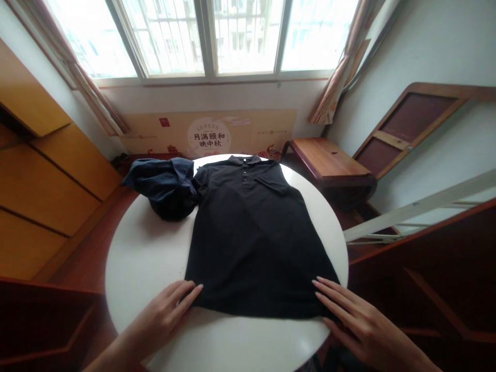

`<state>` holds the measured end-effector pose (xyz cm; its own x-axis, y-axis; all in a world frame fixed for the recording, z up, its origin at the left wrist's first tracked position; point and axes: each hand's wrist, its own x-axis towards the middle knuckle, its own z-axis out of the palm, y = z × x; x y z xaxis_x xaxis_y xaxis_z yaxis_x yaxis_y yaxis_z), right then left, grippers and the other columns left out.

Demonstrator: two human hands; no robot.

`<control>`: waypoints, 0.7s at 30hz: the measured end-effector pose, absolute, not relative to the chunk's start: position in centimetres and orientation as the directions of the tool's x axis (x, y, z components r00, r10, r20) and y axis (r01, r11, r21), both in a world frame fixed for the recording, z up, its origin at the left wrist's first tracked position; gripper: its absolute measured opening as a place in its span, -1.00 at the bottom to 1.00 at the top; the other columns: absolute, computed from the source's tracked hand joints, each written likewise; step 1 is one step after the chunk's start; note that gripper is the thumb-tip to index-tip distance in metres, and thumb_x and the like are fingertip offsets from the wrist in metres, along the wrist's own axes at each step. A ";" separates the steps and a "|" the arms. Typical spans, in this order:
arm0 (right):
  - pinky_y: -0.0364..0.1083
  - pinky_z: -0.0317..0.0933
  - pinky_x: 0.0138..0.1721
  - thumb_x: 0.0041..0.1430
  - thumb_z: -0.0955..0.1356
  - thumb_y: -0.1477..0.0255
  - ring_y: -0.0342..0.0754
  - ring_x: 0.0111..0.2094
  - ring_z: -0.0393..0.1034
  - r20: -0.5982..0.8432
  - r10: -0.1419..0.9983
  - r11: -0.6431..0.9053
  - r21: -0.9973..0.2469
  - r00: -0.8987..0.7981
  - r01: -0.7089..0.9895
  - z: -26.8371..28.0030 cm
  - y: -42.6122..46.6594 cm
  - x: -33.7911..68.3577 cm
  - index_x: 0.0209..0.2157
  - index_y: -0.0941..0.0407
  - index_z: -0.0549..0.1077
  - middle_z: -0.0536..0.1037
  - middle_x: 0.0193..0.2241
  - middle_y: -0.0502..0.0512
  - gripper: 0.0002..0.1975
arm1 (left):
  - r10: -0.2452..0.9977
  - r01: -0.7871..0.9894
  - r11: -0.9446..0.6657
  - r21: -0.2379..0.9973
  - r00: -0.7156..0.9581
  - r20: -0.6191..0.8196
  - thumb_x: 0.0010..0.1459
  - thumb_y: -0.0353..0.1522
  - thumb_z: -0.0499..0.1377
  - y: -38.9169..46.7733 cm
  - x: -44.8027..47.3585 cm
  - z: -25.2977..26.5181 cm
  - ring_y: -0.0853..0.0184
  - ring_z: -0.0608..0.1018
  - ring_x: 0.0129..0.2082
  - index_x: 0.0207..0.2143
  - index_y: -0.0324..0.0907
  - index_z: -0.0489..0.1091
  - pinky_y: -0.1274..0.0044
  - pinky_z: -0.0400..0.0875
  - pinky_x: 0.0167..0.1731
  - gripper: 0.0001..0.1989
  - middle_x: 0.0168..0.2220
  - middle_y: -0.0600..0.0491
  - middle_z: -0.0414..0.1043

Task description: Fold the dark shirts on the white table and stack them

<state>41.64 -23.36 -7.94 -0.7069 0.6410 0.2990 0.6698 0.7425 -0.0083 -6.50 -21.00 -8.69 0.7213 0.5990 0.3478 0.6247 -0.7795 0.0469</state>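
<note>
Head view shows a black polo shirt (pixel 251 237) spread face up on a round white tabletop (pixel 135 268), its hem running between the left grip (pixel 166 310) and the right grip (pixel 360 315), its collar (pixel 246 159) pointing away from both. The left grip touches the hem corner nearest it with its fingertips; the right grip lays long, nearly straight fingers over the opposite corner. Whether either grip pinches the cloth or only presses it, I cannot tell from this angle. Beyond the left grip, a bunched dark blue cloth (pixel 163 181) sits beside one sleeve; the sleeve on the right grip's side lies turned inward. Past the right grip, behind the tabletop, stands low wooden furniture (pixel 329 157). Farthest from both grips, a printed panel (pixel 209 137) stands below the window (pixel 248 41).
</note>
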 end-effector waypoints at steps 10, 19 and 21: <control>-0.13 0.46 -0.04 0.11 0.16 0.76 -0.06 -0.02 0.51 0.368 0.556 0.765 0.125 -0.746 0.632 -7.4 -24.0 45.2 -0.01 0.16 0.53 0.59 -0.01 0.15 -0.48 | 0.508 0.527 -0.849 0.044 0.789 0.345 0.29 -0.61 -0.06 -22.2 -7.6 -8.2 0.30 0.53 -0.28 0.15 -0.24 0.33 0.47 0.54 -0.25 -0.56 -0.23 -0.09 0.47; -0.05 0.42 -0.13 0.14 0.22 0.67 -0.01 -0.17 0.51 0.227 0.670 0.742 -0.198 -0.707 0.640 -2.1 -17.8 36.3 -0.14 0.16 0.52 0.59 -0.15 0.20 -0.65 | 0.701 0.704 -0.696 0.140 0.625 0.345 0.34 -0.39 0.03 -13.9 -5.5 -4.9 0.30 0.51 -0.28 -0.15 -0.19 0.49 0.42 0.45 -0.19 -0.77 -0.26 -0.05 0.48; -0.06 0.38 -0.10 0.19 0.23 0.64 -0.03 -0.18 0.49 0.176 0.603 0.794 -0.229 -0.778 0.564 -0.9 -14.6 31.5 -0.18 0.16 0.51 0.57 -0.19 0.19 -0.72 | 0.744 0.767 -0.636 0.085 0.579 0.333 0.35 -0.36 0.01 -8.3 -4.5 -3.9 0.25 0.53 -0.19 -0.19 -0.19 0.50 0.36 0.42 -0.07 -0.74 -0.20 -0.08 0.49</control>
